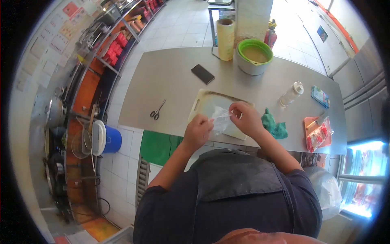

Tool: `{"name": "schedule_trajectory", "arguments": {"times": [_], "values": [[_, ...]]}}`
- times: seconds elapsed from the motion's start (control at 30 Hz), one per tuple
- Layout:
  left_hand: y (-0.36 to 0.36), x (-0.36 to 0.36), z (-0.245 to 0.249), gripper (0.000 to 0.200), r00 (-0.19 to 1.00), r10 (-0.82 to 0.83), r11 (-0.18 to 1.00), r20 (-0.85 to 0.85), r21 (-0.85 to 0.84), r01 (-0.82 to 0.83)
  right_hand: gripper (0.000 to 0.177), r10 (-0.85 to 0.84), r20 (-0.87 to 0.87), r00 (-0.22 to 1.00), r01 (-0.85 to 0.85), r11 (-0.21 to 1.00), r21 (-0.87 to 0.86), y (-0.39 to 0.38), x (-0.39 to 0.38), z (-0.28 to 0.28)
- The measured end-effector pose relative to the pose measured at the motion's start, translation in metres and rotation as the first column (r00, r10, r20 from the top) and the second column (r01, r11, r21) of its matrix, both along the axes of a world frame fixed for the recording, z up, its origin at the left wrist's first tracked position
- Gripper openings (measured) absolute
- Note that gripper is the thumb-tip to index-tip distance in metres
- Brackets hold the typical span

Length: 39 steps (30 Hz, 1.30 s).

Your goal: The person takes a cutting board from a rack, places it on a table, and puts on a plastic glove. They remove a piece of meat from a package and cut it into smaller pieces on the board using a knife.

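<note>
Between my two hands a clear plastic bag (220, 120) is stretched over the white cutting board (196, 109). My left hand (198, 131) pinches its left edge, fingers curled together. On the other side, my right hand (246, 118) grips the bag's upper right edge between thumb and fingers. The bag looks thin and crumpled. Just right of the board and close to my right wrist lies a bunched green cloth (274, 127).
Scissors (157, 110) and a phone (202, 74) lie left on the steel table (170, 73). A wrap roll (225, 40) and a pot with a green colander (254, 67) stand behind. Rightward are a bottle (291, 94) and an orange tray (325, 140) holding a knife and red packet.
</note>
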State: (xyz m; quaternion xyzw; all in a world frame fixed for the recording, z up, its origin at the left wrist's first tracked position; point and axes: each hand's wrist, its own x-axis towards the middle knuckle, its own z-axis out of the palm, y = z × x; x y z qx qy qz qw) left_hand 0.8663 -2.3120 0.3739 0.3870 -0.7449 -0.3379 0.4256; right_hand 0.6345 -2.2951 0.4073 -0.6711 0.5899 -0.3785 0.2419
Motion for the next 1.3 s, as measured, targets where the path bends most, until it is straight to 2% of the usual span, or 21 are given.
{"name": "schedule_trajectory", "arguments": {"times": [0.07, 0.1, 0.17, 0.2, 0.23, 0.27, 0.3, 0.33, 0.4, 0.43, 0.5, 0.63, 0.7, 0.77, 0.83, 0.9, 0.93, 1.0, 1.1, 1.17, 1.3], "values": [[0.011, 0.031, 0.014, 0.009, 0.961, -0.003, 0.93, 0.277, -0.353, 0.105, 0.014, -0.047, 0.011, 0.999, 0.047, 0.998, 0.032, 0.0, 0.026, 0.013], [0.015, 0.039, 0.014, 0.008, 0.935, 0.133, 0.941, 0.329, -0.337, -0.015, 0.013, -0.024, 0.033, 0.999, 0.027, 0.996, -0.087, 0.002, 0.042, 0.012], [0.019, 0.054, 0.014, 0.008, 0.816, 0.383, 0.911, 0.433, -0.322, -0.257, 0.012, 0.07, -0.06, 0.996, -0.08, 0.977, -0.197, 0.009, 0.077, 0.001], [0.015, 0.066, 0.01, 0.009, 0.861, 0.311, 0.949, 0.402, -0.072, -0.308, 0.012, 0.113, -0.105, 0.988, -0.136, 0.959, -0.25, 0.013, 0.092, -0.003], [0.008, 0.077, 0.001, 0.01, 0.905, 0.248, 0.928, 0.344, 0.183, -0.324, 0.009, 0.203, -0.194, 0.96, -0.253, 0.926, -0.279, 0.017, 0.106, -0.004], [0.005, 0.088, -0.01, 0.01, 0.967, 0.221, 0.868, 0.129, 0.426, -0.255, 0.008, 0.235, -0.197, 0.952, -0.285, 0.915, -0.285, 0.021, 0.12, -0.006], [0.002, 0.098, -0.022, 0.01, 0.958, 0.274, 0.763, -0.083, 0.625, -0.164, 0.007, 0.265, -0.2, 0.943, -0.316, 0.903, -0.291, 0.025, 0.135, -0.009], [0.002, 0.103, -0.036, 0.01, 0.831, 0.385, 0.672, -0.401, 0.739, 0.045, 0.006, 0.294, -0.203, 0.934, -0.345, 0.891, -0.295, 0.028, 0.15, -0.012], [0.007, 0.11, -0.045, 0.013, 0.472, 0.536, 0.613, -0.7, 0.707, 0.353, 0.006, 0.339, -0.136, 0.931, -0.365, 0.891, -0.271, 0.03, 0.174, -0.014], [0.011, 0.113, -0.048, 0.016, 0.354, 0.553, 0.634, -0.755, 0.656, 0.409, 0.007, 0.353, -0.066, 0.933, -0.358, 0.902, -0.243, 0.03, 0.186, -0.013], [0.022, 0.118, -0.052, 0.027, 0.173, 0.573, 0.641, -0.801, 0.57, 0.514, 0.009, 0.376, 0.037, 0.926, -0.364, 0.915, -0.177, 0.031, 0.199, -0.019], [0.022, 0.132, -0.068, 0.051, -0.002, 0.515, 0.588, -0.857, 0.352, 0.728, 0.011, 0.359, 0.249, 0.899, -0.356, 0.933, -0.059, 0.025, 0.221, -0.03], [0.025, 0.136, -0.052, 0.057, 0.026, 0.501, 0.598, -0.865, 0.367, 0.712, 0.011, 0.339, 0.318, 0.886, -0.364, 0.931, 0.02, 0.028, 0.23, -0.023], [0.034, 0.138, 0.005, 0.057, 0.144, 0.538, 0.651, -0.83, 0.518, 0.555, 0.01, 0.358, 0.308, 0.882, -0.405, 0.909, 0.103, 0.029, 0.235, -0.018], [0.026, 0.138, -0.02, 0.053, 0.086, 0.45, 0.831, -0.889, 0.453, 0.322, 0.009, 0.407, 0.307, 0.861, -0.458, 0.881, 0.118, 0.031, 0.24, -0.014], [0.024, 0.146, -0.03, 0.05, 0.385, 0.31, 0.946, -0.869, 0.324, -0.029, 0.008, 0.447, 0.319, 0.835, -0.499, 0.861, 0.099, 0.032, 0.246, -0.014], [0.026, 0.155, -0.035, 0.049, 0.667, 0.258, 0.966, -0.699, 0.162, -0.204, 0.008, 0.463, 0.332, 0.822, -0.512, 0.856, 0.074, 0.032, 0.249, -0.016], [0.026, 0.169, -0.037, 0.049, 0.873, 0.223, 0.97, -0.434, 0.006, -0.244, 0.009, 0.477, 0.349, 0.807, -0.529, 0.846, 0.067, 0.032, 0.251, -0.017], [0.023, 0.174, -0.034, 0.057, 0.829, 0.201, 0.965, -0.522, 0.25, -0.076, 0.01, 0.482, 0.344, 0.806, -0.532, 0.845, 0.063, 0.031, 0.25, -0.016], [0.023, 0.159, -0.029, 0.065, 0.701, 0.305, 0.886, -0.645, 0.461, 0.038, 0.011, 0.502, 0.303, 0.81, -0.521, 0.853, -0.019, 0.032, 0.251, -0.016], [0.018, 0.152, -0.017, 0.08, 0.38, 0.324, 0.874, -0.866, 0.428, 0.231, 0.011, 0.475, 0.24, 0.847, -0.501, 0.863, 0.061, 0.033, 0.255, 0.002]]}}
